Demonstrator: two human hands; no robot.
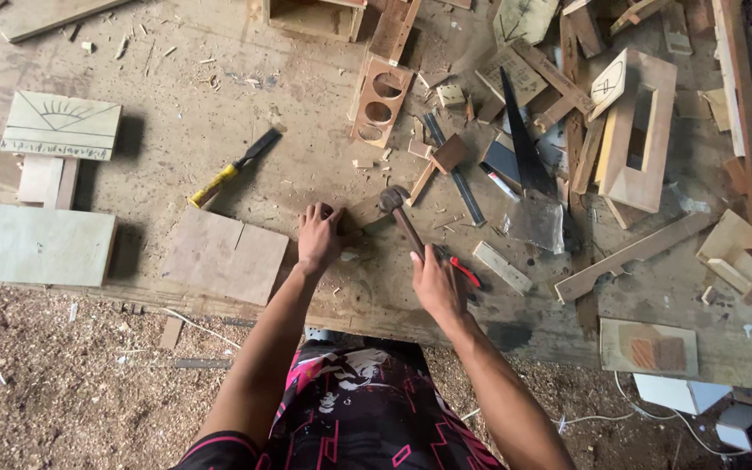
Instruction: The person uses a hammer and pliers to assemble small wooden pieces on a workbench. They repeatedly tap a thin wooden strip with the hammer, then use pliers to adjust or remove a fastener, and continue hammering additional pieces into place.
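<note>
Right hand [436, 283] grips hammer [399, 216]; left hand [318, 237] steadies wood piece [364, 211].

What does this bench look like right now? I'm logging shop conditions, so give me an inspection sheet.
Surface: worn wooden workbench, strewn with chips.
Job's things: hammer over a small wood piece.
Clutter: chisel, saw, board with round holes, offcuts, a frame.
Hands: left hand presses the wood piece; right hand grips the hammer handle.
Cables: white cable by white boxes, lower right.
Surroundings: sawdust-covered floor.
</note>
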